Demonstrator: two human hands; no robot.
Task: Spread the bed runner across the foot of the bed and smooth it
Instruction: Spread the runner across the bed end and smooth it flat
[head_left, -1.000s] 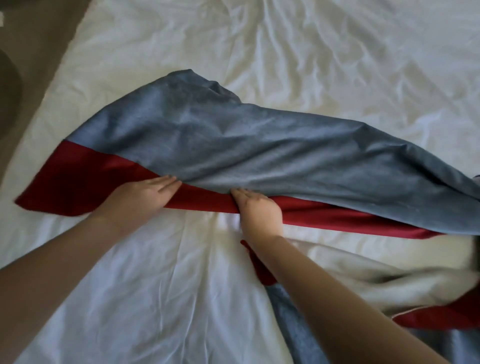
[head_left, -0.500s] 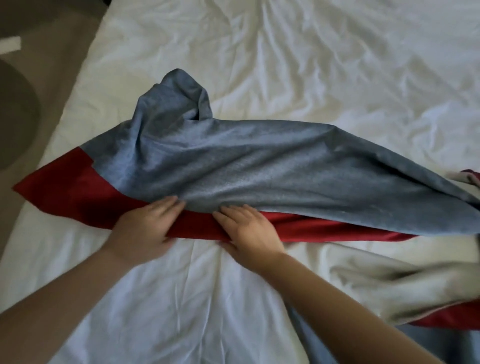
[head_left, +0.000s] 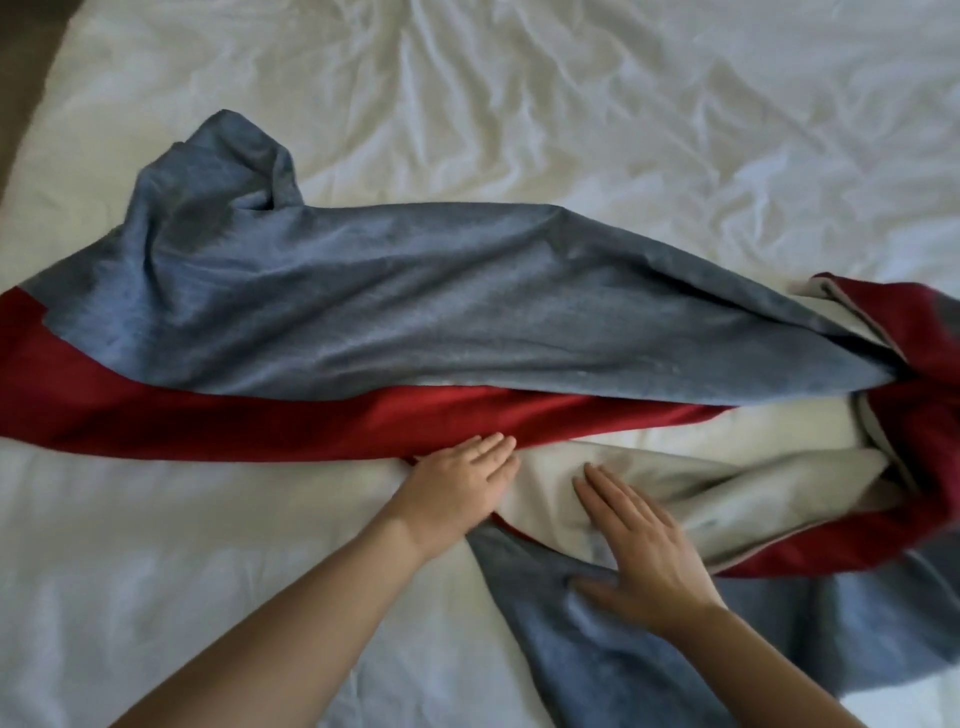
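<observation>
Because the bed runner (head_left: 415, 312) lies twisted, my flat left hand (head_left: 457, 491) pins its red border (head_left: 260, 421). At three o'clock my right hand (head_left: 644, 545), equally flat and gripping nothing, spreads the overturned lining (head_left: 753, 483).

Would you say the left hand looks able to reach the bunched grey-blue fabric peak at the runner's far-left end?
Probably yes: the left hand touches the red fabric band, and only low runner cloth lies between it and the bunched grey-blue fabric peak.
</observation>
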